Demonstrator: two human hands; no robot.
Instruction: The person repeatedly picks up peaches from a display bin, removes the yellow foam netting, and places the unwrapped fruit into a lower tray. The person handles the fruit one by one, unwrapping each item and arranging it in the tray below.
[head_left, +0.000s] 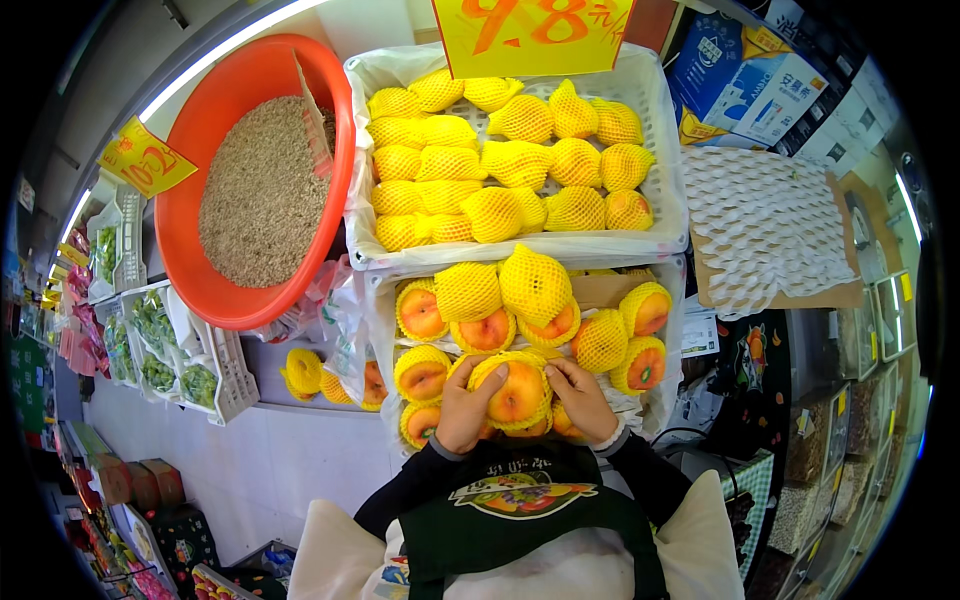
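Observation:
Between my two hands is a flat yellow-orange peach (520, 393) in a yellow foam net sleeve, its bare face turned up. My left hand (466, 409) grips its left side, thumb on the net's edge. From the right, the fingers of my right hand (583, 400) press the net's rim. Below it stands a near crate (675, 322) lined with white film, holding several netted peaches. Some there show bare orange faces, such as the peach (421, 373) left of my hands. Two fully covered peaches, one a netted peach (535, 283), lie on top of others.
Behind is a second lined crate (517, 253) with rows of netted fruit, under a yellow price sign (532, 37). At left stands a large red basin (169, 225) of small pale grains. White foam netting (765, 225) lies on cardboard at right. Loose netted fruit (302, 373) sits left of the near crate.

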